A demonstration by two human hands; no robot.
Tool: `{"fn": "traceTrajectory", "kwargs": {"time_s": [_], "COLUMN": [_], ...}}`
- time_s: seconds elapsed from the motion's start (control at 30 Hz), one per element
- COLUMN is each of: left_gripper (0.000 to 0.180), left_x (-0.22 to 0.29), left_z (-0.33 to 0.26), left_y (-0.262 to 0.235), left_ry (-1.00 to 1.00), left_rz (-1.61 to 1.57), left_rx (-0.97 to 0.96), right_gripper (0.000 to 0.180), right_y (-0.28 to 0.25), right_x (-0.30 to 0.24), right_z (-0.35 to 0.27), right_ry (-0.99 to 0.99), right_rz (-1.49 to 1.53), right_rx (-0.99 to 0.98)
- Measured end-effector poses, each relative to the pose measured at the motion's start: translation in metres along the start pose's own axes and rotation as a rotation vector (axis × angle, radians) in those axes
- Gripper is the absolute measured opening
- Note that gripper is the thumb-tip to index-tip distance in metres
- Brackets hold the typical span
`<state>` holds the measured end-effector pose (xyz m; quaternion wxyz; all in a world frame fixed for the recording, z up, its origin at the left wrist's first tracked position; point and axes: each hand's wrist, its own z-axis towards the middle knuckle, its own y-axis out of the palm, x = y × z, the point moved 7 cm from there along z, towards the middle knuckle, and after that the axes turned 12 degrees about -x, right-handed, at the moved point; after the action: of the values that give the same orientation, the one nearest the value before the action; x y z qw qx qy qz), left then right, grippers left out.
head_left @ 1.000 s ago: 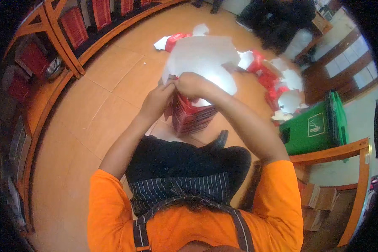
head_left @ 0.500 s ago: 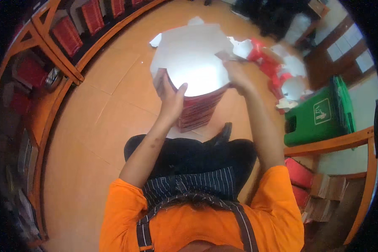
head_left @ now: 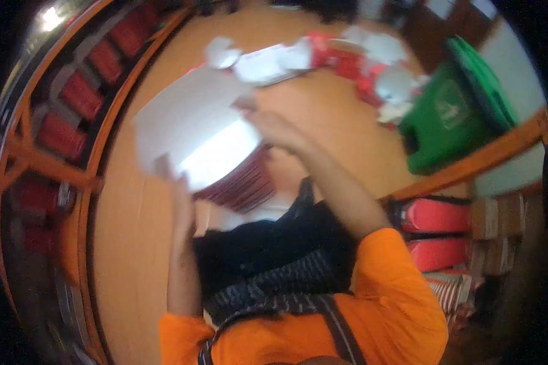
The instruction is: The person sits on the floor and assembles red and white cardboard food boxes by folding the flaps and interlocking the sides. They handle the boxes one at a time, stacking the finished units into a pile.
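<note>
Far left, red stacks [head_left: 80, 96] on a shelf [head_left: 55, 165]. Left hand [head_left: 181, 194] at the near left corner of the white card [head_left: 192, 125]; blurred, grip cannot be told. Card lies over a dark-red stack [head_left: 240, 185]. Right hand [head_left: 275, 129] at its right flap, grip likewise unclear.

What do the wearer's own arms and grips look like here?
Short orange cloth sleeves leave both bare forearms uncovered. The left grip and right grip show no gloves; blur hides finer detail. A dark, pale-striped fabric strap overlies the orange shirt.
</note>
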<state>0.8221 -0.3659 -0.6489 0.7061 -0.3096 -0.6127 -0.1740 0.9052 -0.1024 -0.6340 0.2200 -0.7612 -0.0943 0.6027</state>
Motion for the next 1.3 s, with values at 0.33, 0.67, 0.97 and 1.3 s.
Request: {"fn": "traceTrajectory", "kwargs": {"time_s": [0.33, 0.67, 0.97, 1.3], "left_gripper": [0.071, 0.057, 0.029, 0.040], "left_x": [-0.034, -0.200, -0.099, 0.016], "left_z": [-0.040, -0.061, -0.103, -0.121], "left_y": [-0.005, -0.050, -0.004, 0.100], "left_ry": [0.050, -0.221, -0.034, 0.451], "left_rz": [-0.269, -0.181, 0.142, 0.318], "left_rx": [0.352, 0.516, 0.564, -0.021], "right_gripper": [0.035, 0.048, 0.021, 0.026], "right_y": [-0.168, -0.439, -0.263, -0.030], "right_x": [0.399, 0.621, 0.411, 0.111], "right_z": [-0.058, -0.218, -0.172, -0.222], "right_ry": [0.506, 0.224, 0.097, -0.430], "right_rz": [0.953, 0.308, 0.180, 0.318], "right_rx": [0.878, 1.280, 1.659, 1.315]}}
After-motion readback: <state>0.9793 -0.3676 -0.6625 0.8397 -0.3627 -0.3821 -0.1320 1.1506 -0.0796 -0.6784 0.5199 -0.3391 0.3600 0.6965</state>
